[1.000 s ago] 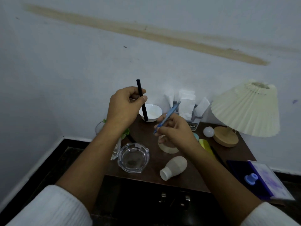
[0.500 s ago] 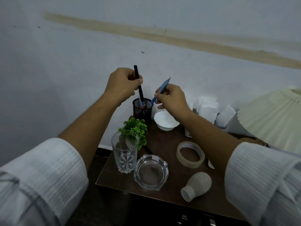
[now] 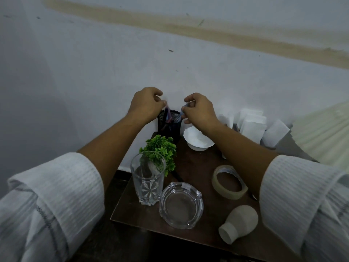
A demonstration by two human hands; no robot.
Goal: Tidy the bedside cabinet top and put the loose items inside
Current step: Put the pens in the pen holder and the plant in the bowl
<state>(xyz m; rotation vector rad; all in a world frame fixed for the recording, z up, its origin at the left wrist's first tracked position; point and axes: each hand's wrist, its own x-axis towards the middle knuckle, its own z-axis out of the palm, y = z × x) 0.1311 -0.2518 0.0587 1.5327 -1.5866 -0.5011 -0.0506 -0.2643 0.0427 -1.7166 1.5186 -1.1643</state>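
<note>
A black mesh pen holder stands at the back of the brown cabinet top, against the wall. My left hand is just above its left rim, fingers pinched on the top of a black pen that reaches down into the holder. Over the right rim, my right hand pinches a blue pen, and the pen's lower end is inside the holder. Both hands hide the pen tops. Other pens show inside the mesh.
On the cabinet top are a white bowl, a small green plant, a glass tumbler, a glass ashtray, a tape roll and a white vase lying on its side. Folded tissues and a pleated lampshade are at the right.
Both hands have dropped to the rim of the pen holder, and the black and blue pens have gone from raised above it to down inside it.
</note>
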